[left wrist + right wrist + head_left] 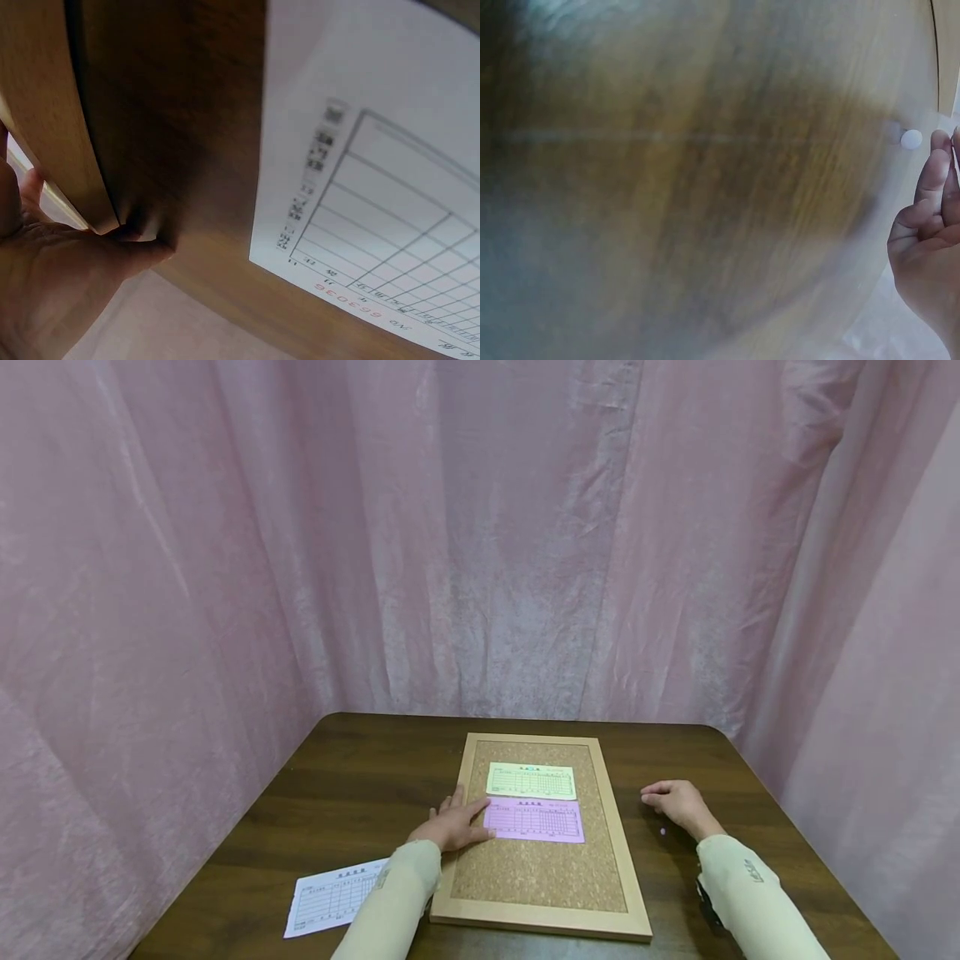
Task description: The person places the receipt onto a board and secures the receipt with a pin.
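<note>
A cork board (536, 881) with a light wooden frame lies on the table. A green printed slip (531, 782) and, just below it, a purple printed slip (533, 820) lie on the cork. My left hand (452, 827) rests over the board's left frame, fingers spread, with thumb and forefinger at the purple slip's left edge. Right of the board, my right hand (678, 804) is low over the table, its fingertips drawn together; whether they pinch something small is hidden. Close to those fingers a small pale round-headed pin (911, 139) is on the table.
A white printed slip (337, 897) lies on the table left of the board, partly covered by the left sleeve. A small blue spot (531, 768) shows at the green slip's top edge. Pink curtains (517, 543) hang behind the dark wooden table (360, 768).
</note>
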A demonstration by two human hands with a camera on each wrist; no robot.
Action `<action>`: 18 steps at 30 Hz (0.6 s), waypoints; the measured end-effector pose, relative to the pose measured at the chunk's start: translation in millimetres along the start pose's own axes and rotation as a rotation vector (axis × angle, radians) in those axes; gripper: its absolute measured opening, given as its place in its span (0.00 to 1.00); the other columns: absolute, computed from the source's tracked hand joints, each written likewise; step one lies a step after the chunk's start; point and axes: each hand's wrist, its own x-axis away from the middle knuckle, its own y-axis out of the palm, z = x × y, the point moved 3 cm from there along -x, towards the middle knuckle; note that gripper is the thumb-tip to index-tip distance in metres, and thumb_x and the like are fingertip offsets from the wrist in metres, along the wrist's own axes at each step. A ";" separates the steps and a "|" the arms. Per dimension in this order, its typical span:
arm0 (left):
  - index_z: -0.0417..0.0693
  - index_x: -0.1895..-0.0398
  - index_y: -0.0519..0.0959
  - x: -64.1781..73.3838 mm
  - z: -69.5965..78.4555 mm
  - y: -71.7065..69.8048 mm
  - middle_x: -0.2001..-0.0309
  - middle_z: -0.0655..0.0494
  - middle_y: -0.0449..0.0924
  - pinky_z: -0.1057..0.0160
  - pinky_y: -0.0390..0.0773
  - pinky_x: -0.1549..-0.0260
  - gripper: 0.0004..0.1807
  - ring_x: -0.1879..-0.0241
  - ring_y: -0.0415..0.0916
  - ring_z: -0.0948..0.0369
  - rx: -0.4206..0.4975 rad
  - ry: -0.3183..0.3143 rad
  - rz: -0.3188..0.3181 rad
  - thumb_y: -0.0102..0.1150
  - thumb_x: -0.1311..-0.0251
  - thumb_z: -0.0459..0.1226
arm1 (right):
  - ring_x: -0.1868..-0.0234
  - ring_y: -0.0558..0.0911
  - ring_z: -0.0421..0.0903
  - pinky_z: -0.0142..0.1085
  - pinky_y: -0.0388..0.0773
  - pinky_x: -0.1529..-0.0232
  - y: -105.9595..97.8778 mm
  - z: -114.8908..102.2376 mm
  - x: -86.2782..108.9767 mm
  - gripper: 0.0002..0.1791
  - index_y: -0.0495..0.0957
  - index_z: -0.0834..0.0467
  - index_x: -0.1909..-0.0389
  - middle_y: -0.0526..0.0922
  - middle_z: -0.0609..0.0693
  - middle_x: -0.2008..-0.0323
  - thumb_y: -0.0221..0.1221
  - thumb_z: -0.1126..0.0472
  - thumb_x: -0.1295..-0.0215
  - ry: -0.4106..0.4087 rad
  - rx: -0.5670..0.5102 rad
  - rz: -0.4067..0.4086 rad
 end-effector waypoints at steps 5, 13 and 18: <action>0.55 0.25 0.64 -1.1 -1.1 0.0 0.23 0.33 0.38 0.30 0.44 0.34 0.36 0.26 0.40 0.33 -0.003 0.002 0.002 0.61 0.34 0.53 | 0.65 0.81 0.48 0.41 0.78 0.64 0.4 1.6 0.7 0.12 0.84 0.67 0.55 0.85 0.57 0.61 0.62 0.63 0.33 -0.007 -0.003 0.009; 0.55 0.25 0.64 -3.0 -3.8 1.8 0.23 0.33 0.38 0.30 0.44 0.34 0.37 0.26 0.40 0.33 -0.004 0.004 0.000 0.61 0.35 0.53 | 0.69 0.80 0.45 0.39 0.75 0.65 3.0 5.9 -2.3 0.11 0.84 0.65 0.56 0.84 0.52 0.65 0.62 0.60 0.32 0.008 -0.006 0.012; 0.56 0.25 0.64 -4.0 -4.6 2.7 0.23 0.33 0.38 0.30 0.44 0.34 0.37 0.26 0.40 0.33 0.000 0.001 0.000 0.61 0.35 0.53 | 0.71 0.78 0.45 0.38 0.74 0.67 3.5 8.2 -1.5 0.11 0.84 0.65 0.56 0.83 0.50 0.68 0.62 0.62 0.32 0.014 -0.025 0.029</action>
